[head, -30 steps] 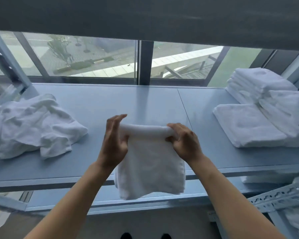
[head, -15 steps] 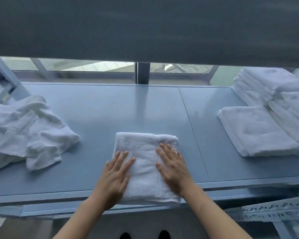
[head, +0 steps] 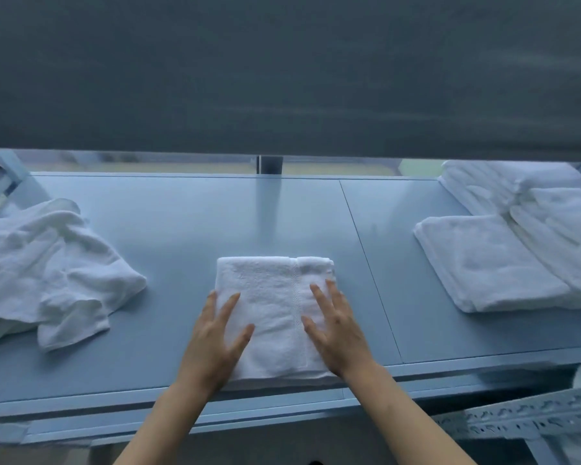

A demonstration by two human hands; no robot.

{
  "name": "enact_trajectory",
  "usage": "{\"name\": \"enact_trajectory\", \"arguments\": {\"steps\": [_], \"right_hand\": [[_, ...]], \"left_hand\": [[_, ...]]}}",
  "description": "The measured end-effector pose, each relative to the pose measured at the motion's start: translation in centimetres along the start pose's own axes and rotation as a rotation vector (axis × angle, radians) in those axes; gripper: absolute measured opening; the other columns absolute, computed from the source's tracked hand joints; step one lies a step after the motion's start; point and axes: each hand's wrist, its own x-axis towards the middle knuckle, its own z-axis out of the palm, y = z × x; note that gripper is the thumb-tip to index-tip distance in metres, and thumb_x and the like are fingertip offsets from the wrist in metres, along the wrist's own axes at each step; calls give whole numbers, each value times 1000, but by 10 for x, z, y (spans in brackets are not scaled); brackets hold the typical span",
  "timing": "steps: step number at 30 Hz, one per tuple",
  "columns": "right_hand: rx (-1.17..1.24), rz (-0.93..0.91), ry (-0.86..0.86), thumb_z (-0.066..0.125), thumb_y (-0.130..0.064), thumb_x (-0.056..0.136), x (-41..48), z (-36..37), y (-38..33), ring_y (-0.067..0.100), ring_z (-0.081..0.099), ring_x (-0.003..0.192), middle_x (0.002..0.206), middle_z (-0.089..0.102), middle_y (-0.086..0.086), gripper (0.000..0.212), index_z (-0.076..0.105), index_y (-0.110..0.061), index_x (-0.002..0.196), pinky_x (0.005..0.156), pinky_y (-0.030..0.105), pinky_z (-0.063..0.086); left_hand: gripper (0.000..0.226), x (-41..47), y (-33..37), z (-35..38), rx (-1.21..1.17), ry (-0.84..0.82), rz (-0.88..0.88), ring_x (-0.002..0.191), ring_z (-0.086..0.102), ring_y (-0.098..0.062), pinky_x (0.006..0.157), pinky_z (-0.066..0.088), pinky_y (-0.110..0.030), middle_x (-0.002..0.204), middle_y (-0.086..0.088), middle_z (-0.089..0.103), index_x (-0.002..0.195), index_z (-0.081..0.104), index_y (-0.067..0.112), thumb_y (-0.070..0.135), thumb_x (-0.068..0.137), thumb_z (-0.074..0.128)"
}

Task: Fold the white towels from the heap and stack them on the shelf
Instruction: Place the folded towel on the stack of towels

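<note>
Since half a second ago, your hands have slid apart on the folded towel [head: 272, 313], which itself has not moved. Your left hand [head: 217, 340] lies flat on its left edge, fingers spread, holding nothing. Your right hand [head: 337, 330] lies flat on its right part, fingers also spread and not gripping. This towel rests on the shelf [head: 182, 229] near the front edge, between both hands. At the left lies the heap of unfolded towels [head: 47, 270]; at the right, well apart, the stacks of folded towels [head: 503, 250].
</note>
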Motion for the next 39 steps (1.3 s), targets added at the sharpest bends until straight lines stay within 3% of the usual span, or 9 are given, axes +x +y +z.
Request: {"name": "enact_trajectory", "arguments": {"steps": [5, 9, 11, 18, 24, 31, 39], "right_hand": [[-79, 4, 21, 35, -65, 95, -23, 18, -10, 30, 23, 154, 172, 8, -3, 71, 29, -33, 159, 123, 48, 28], [-62, 41, 87, 56, -38, 97, -22, 18, -10, 37, 40, 142, 167, 25, 2, 61, 40, -29, 154, 113, 50, 40], [-27, 21, 113, 60, -23, 95, -25, 13, -9, 37, 44, 137, 164, 32, 7, 58, 46, -25, 152, 112, 46, 41], [69, 36, 155, 60, 1, 92, -29, -12, 21, 31, 48, 134, 156, 41, 3, 58, 57, -25, 143, 112, 37, 43], [102, 4, 233, 62, 5, 88, -22, -63, 70, 29, 54, 129, 149, 47, 0, 55, 62, -23, 136, 105, 40, 50], [60, -88, 381, 63, 9, 85, -10, -166, 141, 29, 53, 130, 146, 50, 2, 58, 62, -22, 135, 106, 43, 49], [-73, -92, 460, 65, 10, 84, 13, -272, 243, 35, 56, 125, 145, 52, 6, 56, 65, -19, 132, 104, 43, 51]], "left_hand": [[68, 1, 13, 20, 132, 43, 47, 138, 40, -39, 114, 36, -50, 167, -12, 23, 150, 48, 31, 47, 89, 74], [65, 5, 14, 33, 1, 87, 124, 134, 49, -44, 109, 42, -53, 158, -19, 37, 146, 54, 18, 11, 86, 76], [64, 3, 17, 38, -34, 104, 161, 131, 51, -45, 107, 45, -54, 153, -20, 40, 144, 55, 15, 4, 85, 76], [60, -1, 49, 59, -114, 124, 193, 137, 46, -38, 115, 33, -39, 151, -18, 42, 141, 59, 14, 4, 85, 78], [60, 2, 115, 90, -191, 179, 232, 139, 46, -37, 115, 40, -50, 150, -16, 42, 142, 58, 14, 4, 87, 77], [58, 21, 227, 137, -242, 260, 292, 141, 44, -34, 118, 37, -46, 151, -15, 41, 142, 59, 12, 4, 87, 77], [57, 64, 347, 226, -318, 230, 325, 143, 40, -37, 120, 35, -50, 154, -19, 38, 144, 57, 10, 7, 90, 73]]}}
